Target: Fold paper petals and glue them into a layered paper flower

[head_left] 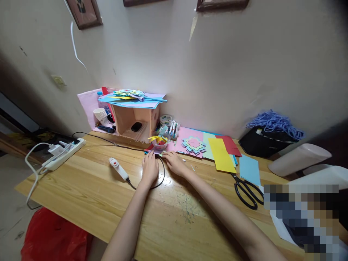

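Note:
My left hand (149,167) and my right hand (174,162) rest side by side on the wooden table (89,188), fingers curled down onto a small piece of coloured paper (156,152) at the fingertips. What exactly the fingers pinch is hidden. Just beyond them stands a small clear bowl (161,142) with red and yellow paper scraps. A white glue gun (118,168) lies left of my left hand, its black cord looping round that hand.
A wooden box (134,121) topped with coloured paper stands at the back. Layered paper flower (193,145), yellow sheet (221,155), red and blue sheets lie right. Black scissors (247,191), a power strip (63,154), blue yarn (274,122), a red bag (54,237).

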{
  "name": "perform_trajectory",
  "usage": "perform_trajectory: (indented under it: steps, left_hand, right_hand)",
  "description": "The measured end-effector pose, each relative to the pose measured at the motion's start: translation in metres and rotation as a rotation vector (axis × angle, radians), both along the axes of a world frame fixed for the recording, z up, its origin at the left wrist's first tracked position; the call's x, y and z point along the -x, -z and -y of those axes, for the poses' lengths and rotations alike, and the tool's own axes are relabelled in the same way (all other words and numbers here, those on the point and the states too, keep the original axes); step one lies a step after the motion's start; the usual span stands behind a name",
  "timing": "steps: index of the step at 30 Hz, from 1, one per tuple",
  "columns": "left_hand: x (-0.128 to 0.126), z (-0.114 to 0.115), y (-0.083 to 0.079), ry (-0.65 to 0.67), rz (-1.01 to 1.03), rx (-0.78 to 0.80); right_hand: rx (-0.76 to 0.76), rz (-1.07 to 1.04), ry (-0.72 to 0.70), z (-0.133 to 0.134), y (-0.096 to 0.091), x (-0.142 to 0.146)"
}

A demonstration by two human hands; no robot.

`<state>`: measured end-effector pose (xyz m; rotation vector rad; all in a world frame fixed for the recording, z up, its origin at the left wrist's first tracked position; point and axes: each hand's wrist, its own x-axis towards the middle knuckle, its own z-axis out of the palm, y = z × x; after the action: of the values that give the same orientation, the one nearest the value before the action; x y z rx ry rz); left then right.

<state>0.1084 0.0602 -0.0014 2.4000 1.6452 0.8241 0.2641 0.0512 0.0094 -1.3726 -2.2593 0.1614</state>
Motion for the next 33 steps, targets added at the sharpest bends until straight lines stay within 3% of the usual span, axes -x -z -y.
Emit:
perform_trajectory:
  steps: [8, 19, 33]
  left_hand:
    - [0.005, -0.007, 0.001, 0.095, 0.194, -0.009]
    - [0.002, -0.008, 0.005, 0.105, 0.224, 0.017]
    - [0.001, -0.008, 0.011, 0.118, 0.231, 0.004]
  right_hand:
    - [0.007, 0.045, 0.084, -0.011, 0.011, 0.007]
    - [-0.013, 0.188, 0.282, -0.034, 0.019, 0.031]
    - [-0.054, 0.269, 0.307, -0.052, 0.022, 0.036]
